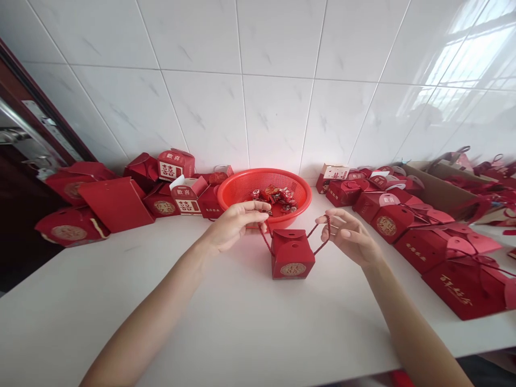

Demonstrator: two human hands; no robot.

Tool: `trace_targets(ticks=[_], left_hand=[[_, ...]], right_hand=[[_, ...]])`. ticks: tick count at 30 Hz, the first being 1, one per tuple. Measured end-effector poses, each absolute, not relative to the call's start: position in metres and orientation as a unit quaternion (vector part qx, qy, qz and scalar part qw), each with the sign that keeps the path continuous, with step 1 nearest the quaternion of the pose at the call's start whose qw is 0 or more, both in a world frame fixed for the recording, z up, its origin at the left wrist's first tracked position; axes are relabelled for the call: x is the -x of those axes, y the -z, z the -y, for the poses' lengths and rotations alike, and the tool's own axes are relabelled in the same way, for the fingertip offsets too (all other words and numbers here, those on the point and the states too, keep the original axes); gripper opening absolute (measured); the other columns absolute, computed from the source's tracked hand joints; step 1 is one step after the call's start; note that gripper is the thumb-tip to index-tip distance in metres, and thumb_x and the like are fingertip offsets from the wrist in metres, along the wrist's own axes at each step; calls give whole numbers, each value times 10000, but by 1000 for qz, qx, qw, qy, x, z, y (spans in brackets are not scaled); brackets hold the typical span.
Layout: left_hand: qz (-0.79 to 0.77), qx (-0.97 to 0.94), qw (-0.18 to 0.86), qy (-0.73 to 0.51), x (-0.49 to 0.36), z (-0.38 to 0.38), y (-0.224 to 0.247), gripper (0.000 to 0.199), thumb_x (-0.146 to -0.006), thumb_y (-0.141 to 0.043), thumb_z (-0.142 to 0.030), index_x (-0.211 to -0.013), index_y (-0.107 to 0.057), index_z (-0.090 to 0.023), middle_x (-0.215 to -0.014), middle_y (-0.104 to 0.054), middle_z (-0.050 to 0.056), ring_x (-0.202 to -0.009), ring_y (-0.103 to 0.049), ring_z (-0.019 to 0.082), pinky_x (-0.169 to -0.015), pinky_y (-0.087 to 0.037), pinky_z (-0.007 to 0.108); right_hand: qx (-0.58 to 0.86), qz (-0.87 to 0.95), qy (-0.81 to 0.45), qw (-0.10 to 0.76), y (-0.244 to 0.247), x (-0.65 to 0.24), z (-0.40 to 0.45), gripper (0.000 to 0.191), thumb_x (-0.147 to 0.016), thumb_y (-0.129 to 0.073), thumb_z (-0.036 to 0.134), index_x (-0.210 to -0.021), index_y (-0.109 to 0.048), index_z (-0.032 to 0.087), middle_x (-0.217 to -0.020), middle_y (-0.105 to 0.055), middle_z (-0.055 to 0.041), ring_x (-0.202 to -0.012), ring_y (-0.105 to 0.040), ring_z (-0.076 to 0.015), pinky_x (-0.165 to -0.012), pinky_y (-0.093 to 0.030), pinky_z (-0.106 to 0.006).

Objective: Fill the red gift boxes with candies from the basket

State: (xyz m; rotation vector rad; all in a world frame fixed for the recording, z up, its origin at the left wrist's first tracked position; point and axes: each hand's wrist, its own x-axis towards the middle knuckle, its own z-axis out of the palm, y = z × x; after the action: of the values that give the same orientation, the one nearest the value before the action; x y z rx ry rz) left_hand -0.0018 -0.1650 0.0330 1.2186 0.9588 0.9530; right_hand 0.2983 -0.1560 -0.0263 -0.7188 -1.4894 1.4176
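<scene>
Looks like a room in a home. Has marbled wall tiles point(278, 115), a white tabletop point(226, 322) and a dark door point(22, 215).

Basket point(242, 188) blocks behind the box point(293, 255); front is passable.

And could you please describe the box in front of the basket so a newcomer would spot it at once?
On the white table, find the red basket. The small red box in front stands alone, its cords spread to both sides.

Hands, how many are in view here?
2: the left hand holds the cord left of the middle box; the right hand touches the cord on the box's right.
</scene>
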Motion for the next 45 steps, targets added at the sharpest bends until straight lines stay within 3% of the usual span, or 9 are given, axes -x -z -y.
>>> trace_targets(ticks=[5, 14, 20, 25, 29, 34, 39, 45], left_hand=[[-321, -496, 677, -439, 7, 170, -42, 321, -750, -795, -236, -1036, -689, -139, -928, -746, 81, -793, -691, 189, -829, -538, 367], [-285, -570, 630, -444, 5, 185, -46, 238, -858, -722, -218, -1091, -712, -169, -1088, -738, 81, -948, -726, 231, -906, -586, 415], [-296, -627, 542, -475, 0, 198, -49, 210, -891, -680, -207, -1099, -700, -192, -1138, -723, 73, -1008, -727, 238, -860, -629, 374], [-354, -674, 405, -506, -9, 204, -42, 267, -865, -707, -204, -1132, -702, -218, -1031, -753, 39, -941, -731, 199, -779, -640, 301], [-392, -701, 301, -514, -13, 202, -36, 322, -837, -736, -219, -1157, -712, -242, -1090, -747, 27, -941, -714, 185, -788, -633, 297], [-382, -743, 226, -500, -13, 199, -34, 343, -861, -706, -222, -1201, -667, -247, -1105, -722, 39, -946, -684, 186, -876, -604, 354], [-438, -758, 198, -441, -17, 200, -29, 576, -768, -820, -332, -1291, -585, -280, -1228, -638, 60, -1150, -612, 253, -1000, -539, 440], [-451, -772, 227, -387, -24, 196, -17, 276, -887, -682, -353, -1140, -649, -249, -1246, -610, 60, -1186, -590, 245, -1035, -508, 423]], right_hand=[[215, 613, -590, 480, 16, -300, 155, 418, -766, -790, 430, -1133, -654, 283, -1152, -717, -101, -777, -662, -200, -792, -540, -418], [246, 730, -526, 361, -55, -266, 160, 286, -876, -734, 331, -1118, -676, 191, -850, -764, -66, -827, -718, -212, -781, -574, -372], [262, 766, -479, 341, -79, -231, 168, 267, -890, -698, 313, -1122, -665, 184, -762, -742, -33, -726, -703, -188, -677, -558, -320], [285, 757, -466, 359, -72, -207, 172, 266, -867, -708, 271, -1116, -656, 194, -660, -677, 18, -652, -675, -166, -604, -528, -281], [326, 750, -435, 376, -65, -197, 174, 265, -857, -679, 236, -1119, -653, 206, -656, -677, 21, -620, -657, -165, -552, -490, -271], [337, 727, -427, 419, -65, -199, 174, 262, -836, -645, 186, -1096, -668, 207, -679, -703, 10, -658, -690, -187, -623, -537, -312], [327, 699, -433, 465, -70, -206, 175, 193, -819, -679, 191, -1011, -696, 200, -688, -713, 6, -688, -714, -194, -699, -575, -344], [325, 708, -438, 449, -75, -210, 178, 145, -815, -684, 186, -957, -711, 185, -740, -712, 0, -720, -695, -173, -707, -541, -311]])
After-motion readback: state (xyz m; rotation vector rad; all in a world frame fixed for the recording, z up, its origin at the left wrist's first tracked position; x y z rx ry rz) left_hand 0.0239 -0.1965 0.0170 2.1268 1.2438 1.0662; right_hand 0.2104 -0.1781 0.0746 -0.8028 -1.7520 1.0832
